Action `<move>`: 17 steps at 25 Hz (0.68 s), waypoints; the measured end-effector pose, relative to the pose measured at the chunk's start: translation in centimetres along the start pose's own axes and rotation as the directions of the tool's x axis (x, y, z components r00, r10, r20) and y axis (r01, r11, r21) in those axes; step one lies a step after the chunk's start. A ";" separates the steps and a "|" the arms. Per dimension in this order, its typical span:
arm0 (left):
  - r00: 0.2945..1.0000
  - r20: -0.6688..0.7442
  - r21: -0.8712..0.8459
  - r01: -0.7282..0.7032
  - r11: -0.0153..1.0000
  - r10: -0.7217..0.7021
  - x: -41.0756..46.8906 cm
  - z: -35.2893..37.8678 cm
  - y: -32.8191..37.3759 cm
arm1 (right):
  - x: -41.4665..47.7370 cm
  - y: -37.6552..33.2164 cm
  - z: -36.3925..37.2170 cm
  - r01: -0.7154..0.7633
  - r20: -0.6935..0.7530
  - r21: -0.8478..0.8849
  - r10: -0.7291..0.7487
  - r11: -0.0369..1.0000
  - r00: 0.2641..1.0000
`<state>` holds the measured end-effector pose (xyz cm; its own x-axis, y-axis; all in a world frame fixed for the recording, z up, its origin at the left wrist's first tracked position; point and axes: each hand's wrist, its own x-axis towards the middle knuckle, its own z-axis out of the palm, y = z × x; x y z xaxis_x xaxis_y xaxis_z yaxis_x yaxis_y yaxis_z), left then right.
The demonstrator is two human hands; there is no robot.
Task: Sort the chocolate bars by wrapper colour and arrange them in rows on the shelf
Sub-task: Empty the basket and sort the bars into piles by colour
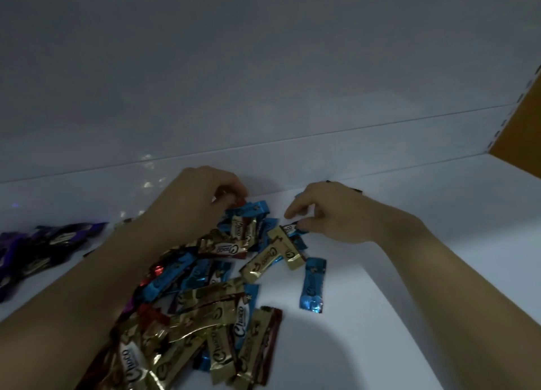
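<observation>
A loose heap of chocolate bars [205,296] in gold, blue and red wrappers lies on the white shelf [380,316]. My left hand [202,196] reaches over the heap's far end, its fingers curled round a red-wrapped bar [234,200]. To the right, my right hand [328,211] pinches a blue bar [291,228] between thumb and fingers, and dark wrapper ends show behind its knuckles. One blue bar [312,284] lies alone to the right of the heap. Several purple bars [46,243] lie grouped at the far left.
The shelf's white back wall [263,82] rises just behind my hands. A brown cardboard panel [521,131] with a perforated white upright closes the right end. Bare shelf surface stretches to the right and front right of the heap.
</observation>
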<state>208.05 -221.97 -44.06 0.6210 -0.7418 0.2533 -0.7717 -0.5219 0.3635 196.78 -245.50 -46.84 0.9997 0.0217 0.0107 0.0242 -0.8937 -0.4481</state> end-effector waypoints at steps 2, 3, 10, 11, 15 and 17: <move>1.000 0.017 -0.034 -0.006 0.999 0.007 -0.9 0.0 -0.6 | 0.0 -0.6 0.4 -0.001 0.002 -0.015 0.001 1.000 1.000; 0.999 0.025 -0.049 -0.021 0.999 0.023 -1.0 0.4 -0.6 | 0.0 -0.9 0.5 -0.005 -0.006 0.007 0.005 1.000 1.000; 0.976 0.216 0.107 -0.035 0.994 0.011 1.1 3.1 -1.3 | 0.1 -1.0 0.3 -0.087 -0.099 0.145 0.102 0.986 0.990; 0.978 0.210 0.111 -0.023 0.994 -0.001 1.3 3.0 -1.5 | 0.1 -0.9 0.2 -0.093 -0.120 0.169 0.114 0.981 0.986; 0.993 0.107 0.080 0.037 0.996 -0.045 1.6 2.8 -2.1 | 0.3 -0.3 -0.7 -0.130 -0.259 0.235 0.191 0.963 0.947; 0.998 0.011 0.021 0.058 0.998 -0.058 1.7 2.4 -2.0 | 0.3 0.6 -1.3 -0.190 -0.379 0.250 0.277 0.949 0.883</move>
<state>210.32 -223.16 -46.56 0.6632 -0.7148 0.2219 -0.7372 -0.5727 0.3585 197.13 -246.58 -45.94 0.8896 -0.3979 0.2242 -0.1672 -0.7406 -0.6509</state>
